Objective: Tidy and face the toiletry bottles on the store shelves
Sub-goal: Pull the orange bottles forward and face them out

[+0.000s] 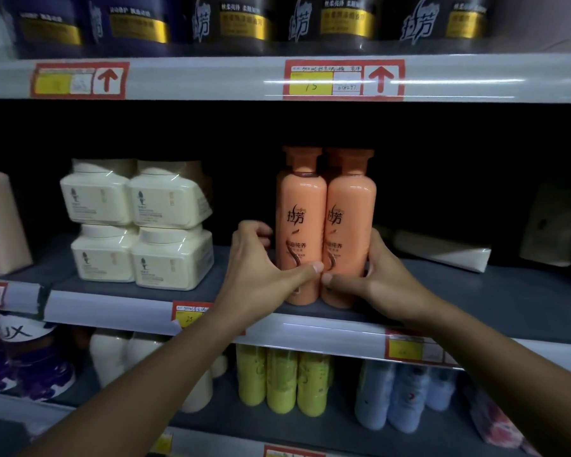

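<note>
Head-worn view, close and level with the middle shelf (475, 291), facing straight in.

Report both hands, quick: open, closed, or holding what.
Left hand: closed around the left orange plastic shampoo bottle, thumb across its front.
Right hand: closed around the right orange plastic shampoo bottle, thumb across its front.
</note>
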Motion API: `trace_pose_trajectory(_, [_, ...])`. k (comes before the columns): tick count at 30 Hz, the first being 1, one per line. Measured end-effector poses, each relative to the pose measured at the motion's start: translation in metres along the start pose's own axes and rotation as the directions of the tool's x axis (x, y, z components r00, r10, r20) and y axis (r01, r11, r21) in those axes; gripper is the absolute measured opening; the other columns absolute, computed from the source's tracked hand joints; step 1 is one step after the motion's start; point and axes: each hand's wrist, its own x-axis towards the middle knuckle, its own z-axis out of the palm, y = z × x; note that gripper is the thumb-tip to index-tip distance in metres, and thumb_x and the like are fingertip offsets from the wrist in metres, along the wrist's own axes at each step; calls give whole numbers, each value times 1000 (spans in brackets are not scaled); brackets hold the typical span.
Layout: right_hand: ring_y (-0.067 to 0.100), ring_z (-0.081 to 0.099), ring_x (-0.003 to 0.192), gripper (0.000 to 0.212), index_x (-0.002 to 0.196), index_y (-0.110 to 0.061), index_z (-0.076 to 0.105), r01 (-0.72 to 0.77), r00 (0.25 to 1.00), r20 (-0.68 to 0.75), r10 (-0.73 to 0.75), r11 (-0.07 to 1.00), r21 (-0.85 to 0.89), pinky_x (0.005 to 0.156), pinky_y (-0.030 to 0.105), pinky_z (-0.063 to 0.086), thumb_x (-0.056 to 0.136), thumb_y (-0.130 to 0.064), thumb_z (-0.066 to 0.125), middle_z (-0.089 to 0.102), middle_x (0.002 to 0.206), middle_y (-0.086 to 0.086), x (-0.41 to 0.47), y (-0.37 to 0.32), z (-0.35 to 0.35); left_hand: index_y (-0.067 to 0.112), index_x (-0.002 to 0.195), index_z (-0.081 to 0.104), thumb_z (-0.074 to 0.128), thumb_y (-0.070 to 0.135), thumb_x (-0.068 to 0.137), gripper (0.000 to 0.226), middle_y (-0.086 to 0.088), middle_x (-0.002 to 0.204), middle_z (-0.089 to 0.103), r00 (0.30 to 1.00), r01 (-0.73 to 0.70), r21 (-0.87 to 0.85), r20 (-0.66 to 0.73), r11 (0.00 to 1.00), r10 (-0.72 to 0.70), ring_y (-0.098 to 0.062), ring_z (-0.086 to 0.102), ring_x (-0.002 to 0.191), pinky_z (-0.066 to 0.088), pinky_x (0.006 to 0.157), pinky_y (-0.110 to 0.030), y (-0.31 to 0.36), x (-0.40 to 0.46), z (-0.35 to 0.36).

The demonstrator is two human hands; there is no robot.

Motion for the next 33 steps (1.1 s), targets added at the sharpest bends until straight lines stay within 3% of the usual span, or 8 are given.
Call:
trace_pose_trajectory(3, [0,66,118,101,149,-26,35,-8,1000,20,7,997,71,99,29,57,69,-28,97,62,135,-9,6,-2,-2,36,155,17,81,77,44,133,2,158,28,994,5,-79,111,997,4,-14,34,144,34,109,-25,3,14,-9])
trace_pose_trajectory(5, [8,67,120,100,145,-25,38,-2,999,51,-3,995,99,98,36,59,66,-28,98,65,135,-5,12,-4,-2,34,161,7,85,73,44,145,1,164,30,971,65,-188,239,980,-18,-14,36,147,33,114,-30,6,24,-11])
trace_pose_trajectory(7, [7,70,115,80,131,-30,48,51,996,66,-58,994,95,91,27,59,70,-10,95,72,122,-7,16,-6,-1,27,154,19,93,60,46,135,0,150,52,935,90,-299,353,950,22,-12,57,133,47,113,-38,6,32,-6])
trace_pose_trajectory(9, [9,72,112,69,122,-29,53,84,994,66,-90,992,92,90,28,60,70,-3,91,75,116,-8,20,-5,-1,24,140,31,94,48,49,113,3,133,63,930,69,-336,363,939,62,-6,67,118,56,104,-35,4,35,3])
trace_pose_trajectory(13, [17,69,120,84,137,-24,48,100,991,78,-107,990,96,101,43,58,69,-13,96,69,130,5,24,0,-2,25,139,37,95,40,56,103,1,129,68,944,65,-395,323,916,73,-10,70,116,59,97,-32,1,35,14])
trace_pose_trajectory(18, [20,71,118,75,133,-21,52,121,990,62,-127,989,82,98,44,59,72,-10,95,71,126,8,27,6,-5,23,143,42,95,36,60,100,-3,128,72,947,79,-429,314,900,66,-18,72,115,59,99,-43,0,35,21])
trace_pose_trajectory(25, [18,68,122,115,144,-18,38,30,999,34,-31,998,49,97,45,59,54,-49,102,63,136,5,29,21,-12,23,142,45,95,34,62,95,-2,124,73,953,80,-424,297,902,54,-17,74,111,61,96,-43,8,32,32])
trace_pose_trajectory(33, [12,65,124,118,146,-25,32,11,1000,14,-11,1000,29,99,42,58,54,-49,102,60,139,-1,14,24,-36,25,138,42,95,26,68,88,0,122,73,957,67,-401,285,914,54,-14,74,109,61,94,-41,21,27,53])
